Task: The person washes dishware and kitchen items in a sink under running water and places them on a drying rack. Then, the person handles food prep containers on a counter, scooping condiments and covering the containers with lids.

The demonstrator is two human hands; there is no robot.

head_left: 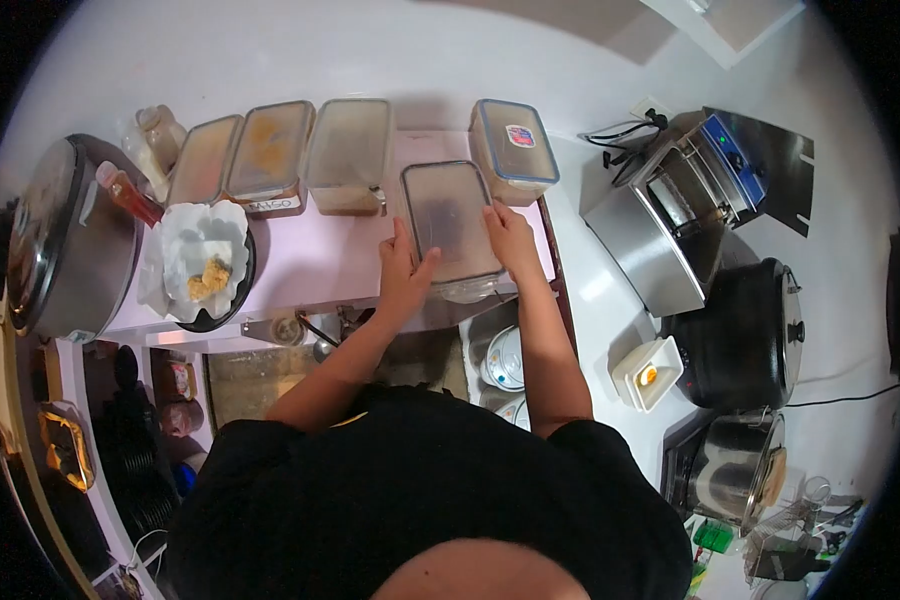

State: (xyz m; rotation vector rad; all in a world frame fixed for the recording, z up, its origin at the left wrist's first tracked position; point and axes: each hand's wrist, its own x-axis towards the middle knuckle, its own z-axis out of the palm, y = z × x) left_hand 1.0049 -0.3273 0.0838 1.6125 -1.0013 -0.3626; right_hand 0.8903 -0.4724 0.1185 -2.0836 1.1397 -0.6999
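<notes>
A clear rectangular food container (455,222) with a dark-rimmed lid sits at the front of the pink counter, its contents showing dark and blurred through the lid. My left hand (406,277) grips its left side near the front corner, thumb on the lid's edge. On the opposite side, my right hand (511,238) holds the right edge, fingers curled on the rim. Just behind to the right stands a blue-rimmed container (515,150) with a sticker on its lid. To the left is another lidded container (350,155).
Two more containers, one orange-tinted (270,145), one reddish (204,160), line the wall. A paper-lined bowl (195,240) holds a fried piece, beside a red sauce bottle (130,194) and large pot (75,240). Rightward are a steel fryer (645,235), black cooker (735,335) and white tubs (630,385).
</notes>
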